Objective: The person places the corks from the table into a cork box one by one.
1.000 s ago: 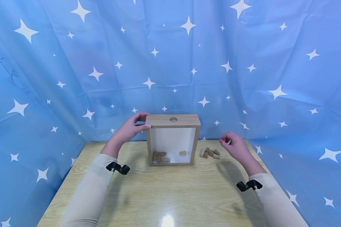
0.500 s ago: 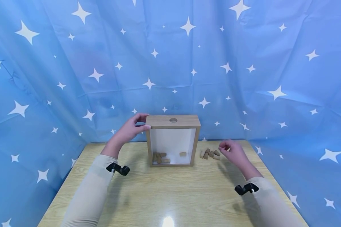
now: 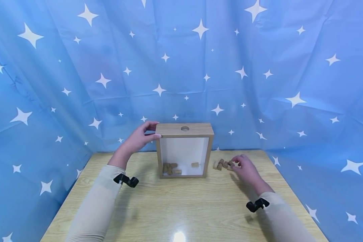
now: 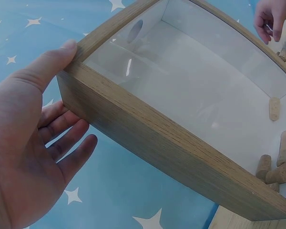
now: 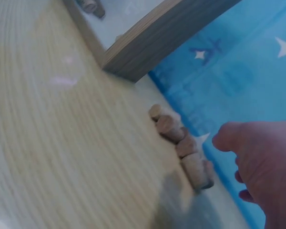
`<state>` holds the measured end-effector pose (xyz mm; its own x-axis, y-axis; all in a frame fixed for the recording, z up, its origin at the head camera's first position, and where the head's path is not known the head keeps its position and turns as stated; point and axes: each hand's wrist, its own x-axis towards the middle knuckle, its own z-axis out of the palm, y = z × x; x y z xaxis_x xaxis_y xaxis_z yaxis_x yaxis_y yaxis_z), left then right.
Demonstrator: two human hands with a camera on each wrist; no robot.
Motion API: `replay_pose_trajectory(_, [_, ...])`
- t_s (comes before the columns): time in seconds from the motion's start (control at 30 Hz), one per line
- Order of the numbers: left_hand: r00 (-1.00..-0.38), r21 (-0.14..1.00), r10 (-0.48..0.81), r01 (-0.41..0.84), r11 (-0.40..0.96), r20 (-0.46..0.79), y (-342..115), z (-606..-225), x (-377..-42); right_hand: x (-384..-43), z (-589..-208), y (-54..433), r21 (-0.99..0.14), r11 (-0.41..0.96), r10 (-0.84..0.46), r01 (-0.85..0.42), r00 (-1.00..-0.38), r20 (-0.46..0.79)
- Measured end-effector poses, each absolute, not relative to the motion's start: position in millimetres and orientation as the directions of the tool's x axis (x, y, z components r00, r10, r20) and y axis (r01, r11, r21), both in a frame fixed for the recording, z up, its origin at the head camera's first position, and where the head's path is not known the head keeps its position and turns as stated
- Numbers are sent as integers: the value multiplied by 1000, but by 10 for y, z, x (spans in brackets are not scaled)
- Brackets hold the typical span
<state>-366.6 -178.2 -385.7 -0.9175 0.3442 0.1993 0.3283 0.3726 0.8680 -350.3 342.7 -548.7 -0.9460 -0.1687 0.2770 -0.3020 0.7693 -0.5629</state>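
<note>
Blue star-printed cloth point(image 3: 184, 67) is hanging behind the pale wooden table point(image 3: 157, 205), where the box point(image 3: 184, 151) is standing upright, several corks point(image 3: 176, 171) lying inside. Your left hand point(image 3: 137, 137) is gripping its upper left corner, just as a second ago. Your right hand point(image 3: 245, 168) is coming down to the loose corks point(image 3: 220, 166) beside the box, thumb and fingers parted, which is probably putting them within reach; whether you're touching one is remaining unclear.

Left hand point(image 3: 135, 138) grips box point(image 3: 201, 129) at upper left corner; corks point(image 3: 170, 168) inside. Right hand point(image 3: 245, 169) at loose corks point(image 3: 220, 165) on table point(image 3: 175, 203); starred curtain point(image 3: 181, 64) behind.
</note>
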Motion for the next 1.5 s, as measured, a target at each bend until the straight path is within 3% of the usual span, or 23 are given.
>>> replay_pose_trajectory(0.97, [-920, 874, 340, 318, 368, 192, -1784, -3875, -3683, -3535, -5834, 3411, -523, 796, -178, -305, -944, 279])
replay_pose_trajectory(1.5, [-922, 869, 338, 319, 378, 191, -1774, -3857, -3658, -3455, -5772, 3396, -598, 751, -143, -282, -952, 269])
